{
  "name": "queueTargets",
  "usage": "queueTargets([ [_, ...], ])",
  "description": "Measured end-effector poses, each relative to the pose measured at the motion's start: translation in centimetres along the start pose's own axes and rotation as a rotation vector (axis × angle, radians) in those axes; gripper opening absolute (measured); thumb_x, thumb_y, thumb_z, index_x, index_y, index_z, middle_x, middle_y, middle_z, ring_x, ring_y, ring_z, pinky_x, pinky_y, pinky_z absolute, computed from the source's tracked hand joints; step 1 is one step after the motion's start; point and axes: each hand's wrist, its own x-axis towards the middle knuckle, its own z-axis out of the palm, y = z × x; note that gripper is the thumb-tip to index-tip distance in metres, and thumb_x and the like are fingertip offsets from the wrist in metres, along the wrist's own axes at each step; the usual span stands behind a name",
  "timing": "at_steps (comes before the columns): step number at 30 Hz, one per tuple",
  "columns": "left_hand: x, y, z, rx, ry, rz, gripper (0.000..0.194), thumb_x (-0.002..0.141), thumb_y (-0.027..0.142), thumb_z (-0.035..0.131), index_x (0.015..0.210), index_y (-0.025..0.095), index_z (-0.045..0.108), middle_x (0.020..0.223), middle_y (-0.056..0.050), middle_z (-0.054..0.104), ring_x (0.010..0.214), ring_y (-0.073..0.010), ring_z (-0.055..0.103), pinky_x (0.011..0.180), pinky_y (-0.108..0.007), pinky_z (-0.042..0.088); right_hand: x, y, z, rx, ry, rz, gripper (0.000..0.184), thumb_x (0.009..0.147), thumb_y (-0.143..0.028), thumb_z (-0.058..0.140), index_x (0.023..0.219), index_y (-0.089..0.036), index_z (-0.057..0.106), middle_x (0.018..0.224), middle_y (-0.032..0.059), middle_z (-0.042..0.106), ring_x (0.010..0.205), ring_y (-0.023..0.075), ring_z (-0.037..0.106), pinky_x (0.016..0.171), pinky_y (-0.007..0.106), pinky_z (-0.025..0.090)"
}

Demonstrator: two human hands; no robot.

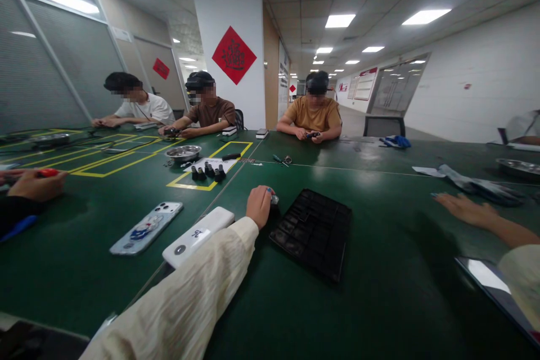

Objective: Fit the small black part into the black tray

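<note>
My left hand [259, 207] is closed round a small dark piece with a silvery top [274, 201], just left of a black tray. Its fingers hide much of that piece, and I cannot make out its kind. The black tray [316, 225], divided into shallow compartments, lies flat on the green table. At the right, my right hand [466, 209] is stretched out above the table with its fingers extended and nothing in it. Beyond it lies a crumpled grey plastic bag [476, 184].
A phone in a clear case [147, 229] and a white power bank-like box [198, 236] lie left of my left forearm. Several black cylinders [206, 171] stand near a metal bowl [183, 153]. A screwdriver [278, 160] lies farther off. A co-worker's hand [36, 183] holds something red.
</note>
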Motion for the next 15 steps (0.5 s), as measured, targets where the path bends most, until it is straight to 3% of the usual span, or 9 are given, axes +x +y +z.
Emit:
queueTargets([
  [3, -0.1, 0.0, 0.0, 0.003, -0.011, 0.022, 0.035, 0.090, 0.026, 0.024, 0.076, 0.018, 0.055, 0.078, -0.006, 0.058, 0.080, -0.0195, 0.051, 0.079, -0.035, 0.039, -2.7, -5.9, 0.9, 0.044, -0.254, -0.197, 0.048, 0.092, -0.031, 0.022, 0.129, -0.009, 0.045, 0.134, 0.0172, 0.041, 0.130, 0.0260, 0.027, 0.098, 0.046, 0.025],
  [6, -0.1, 0.1, 0.0, 0.015, -0.043, 0.056, 0.035, 0.090, 0.025, 0.023, 0.076, 0.018, 0.055, 0.079, -0.006, 0.058, 0.081, -0.0196, 0.051, 0.080, -0.035, 0.039, -8.1, -12.5, 1.4, 0.170, -0.253, -0.574, 0.057, 0.092, -0.042, 0.009, 0.138, -0.015, 0.031, 0.142, 0.0099, 0.030, 0.135, 0.0240, 0.014, 0.105, 0.048, 0.014],
  [8, -0.1, 0.1, 0.0, 0.019, -0.066, 0.074, 0.035, 0.090, 0.025, 0.024, 0.076, 0.018, 0.055, 0.080, -0.006, 0.059, 0.082, -0.0198, 0.051, 0.080, -0.035, 0.039, -12.8, -16.6, 1.2, 0.227, -0.215, -0.800, 0.061, 0.090, -0.051, 0.009, 0.140, -0.021, 0.025, 0.143, 0.0072, 0.029, 0.135, 0.0265, 0.011, 0.105, 0.055, 0.008],
  [10, -0.1, 0.1, 0.0, 0.018, -0.072, 0.076, 0.033, 0.089, 0.024, 0.025, 0.076, 0.018, 0.055, 0.081, -0.006, 0.059, 0.083, -0.0198, 0.051, 0.081, -0.036, 0.039, -17.4, -20.0, 0.7, 0.197, -0.211, -1.009, 0.064, 0.087, -0.058, 0.022, 0.142, -0.025, 0.019, 0.142, 0.0065, 0.032, 0.135, 0.0298, 0.013, 0.103, 0.059, -0.004],
  [12, -0.1, 0.0, 0.1, 0.014, -0.067, 0.071, 0.033, 0.089, 0.023, 0.025, 0.076, 0.018, 0.055, 0.081, -0.006, 0.059, 0.083, -0.0196, 0.051, 0.081, -0.036, 0.038, -21.1, -22.5, 0.4, 0.206, -0.210, -1.232, 0.074, 0.081, -0.064, 0.031, 0.142, -0.024, 0.017, 0.140, 0.0062, 0.036, 0.133, 0.0288, 0.021, 0.104, 0.053, -0.013],
  [15, 0.0, 0.0, 0.1, 0.004, -0.063, 0.063, 0.034, 0.089, 0.024, 0.024, 0.075, 0.018, 0.054, 0.079, -0.006, 0.058, 0.082, -0.0196, 0.051, 0.080, -0.035, 0.039, -23.8, -25.1, 0.7, 0.247, -0.242, -1.393, 0.066, 0.088, -0.054, 0.027, 0.143, -0.020, 0.012, 0.140, 0.0040, 0.035, 0.133, 0.0184, 0.026, 0.105, 0.038, -0.020],
])
